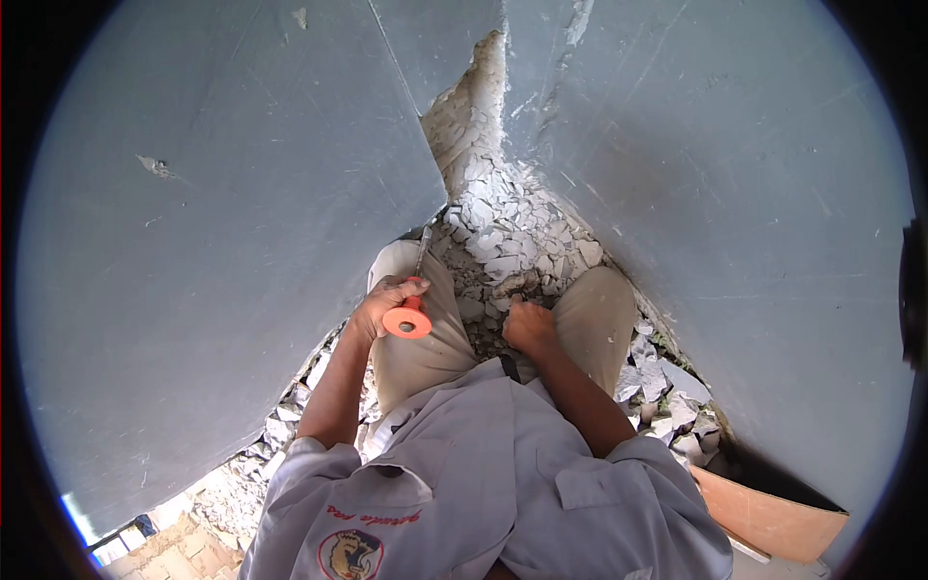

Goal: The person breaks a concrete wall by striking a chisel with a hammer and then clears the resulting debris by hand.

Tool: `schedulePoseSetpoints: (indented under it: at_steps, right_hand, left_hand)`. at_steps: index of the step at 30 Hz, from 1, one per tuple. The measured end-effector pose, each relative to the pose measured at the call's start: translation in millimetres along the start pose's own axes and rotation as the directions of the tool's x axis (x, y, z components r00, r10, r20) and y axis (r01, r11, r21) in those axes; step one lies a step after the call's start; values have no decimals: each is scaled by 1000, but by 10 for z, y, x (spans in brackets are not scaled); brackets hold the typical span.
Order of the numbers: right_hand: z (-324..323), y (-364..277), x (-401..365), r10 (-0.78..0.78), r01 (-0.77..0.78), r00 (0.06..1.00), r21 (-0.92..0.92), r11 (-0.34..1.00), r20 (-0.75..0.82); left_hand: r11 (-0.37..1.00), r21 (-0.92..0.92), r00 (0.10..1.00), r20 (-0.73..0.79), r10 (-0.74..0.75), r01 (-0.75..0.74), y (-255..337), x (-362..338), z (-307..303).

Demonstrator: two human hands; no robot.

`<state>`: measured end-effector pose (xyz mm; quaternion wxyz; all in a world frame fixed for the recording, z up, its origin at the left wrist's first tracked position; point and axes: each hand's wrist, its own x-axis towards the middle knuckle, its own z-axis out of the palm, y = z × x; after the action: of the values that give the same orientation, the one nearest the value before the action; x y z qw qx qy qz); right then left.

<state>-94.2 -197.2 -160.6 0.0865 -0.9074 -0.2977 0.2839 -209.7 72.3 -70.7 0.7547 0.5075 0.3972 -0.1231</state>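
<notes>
My left hand [385, 307] is wrapped round a chisel [422, 253] with an orange round hand guard [407, 323]. Its metal shaft points forward, the tip close to the lower corner of the left grey wall [290, 193]; whether it touches cannot be told. My right hand [529, 326] is closed in a fist between my knees. It grips what looks like a hammer, whose dusty brown head [517, 283] shows just past the fist against the rubble. Most of the handle is hidden by the hand.
Grey walls rise on the left and right [735, 193], meeting ahead at a jagged broken gap [474, 106]. Loose broken chips [507, 217] cover the ground between and beside my knees. A curved orange-brown piece [773, 512] lies behind at right, by more rubble [677, 406].
</notes>
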Motion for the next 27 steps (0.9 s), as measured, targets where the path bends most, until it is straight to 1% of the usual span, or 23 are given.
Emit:
schedulePoseSetpoints:
  at_steps: [3, 4, 7, 13, 16, 19, 22, 27]
  right_hand:
    - [-108, -17, -50, -10, 10, 1000, 12, 1000, 7]
    - [-139, -26, -52, -22, 22, 1000, 18, 1000, 15]
    - [-97, -12, -22, -22, 21, 999, 25, 999, 33]
    - [-48, 13, -7, -39, 39, 999, 27, 999, -4]
    - [-93, -3, -17, -33, 33, 999, 36, 999, 3]
    - [-124, -5, -32, -44, 43, 999, 57, 997, 17]
    - [-23, 40, -14, -49, 50, 999, 70, 996, -23]
    - [-167, 15, -86, -77, 76, 997, 73, 994, 7]
  left_hand:
    - [999, 24, 999, -22, -27, 28, 61, -74, 52]
    - [1000, -22, 1000, -17, -17, 17, -6, -16, 19]
    - [1000, 2, 1000, 4, -16, 16, 17, -34, 24]
    - [999, -34, 1000, -19, -14, 13, -8, -17, 29]
    - [999, -25, 1000, 1, -24, 24, -43, 39, -11]
    - [1000, -12, 999, -22, -23, 23, -104, 98, -52]
    - [999, 12, 999, -13, -37, 37, -65, 77, -20]
    - [999, -33, 1000, -9, -25, 25, -60, 67, 23]
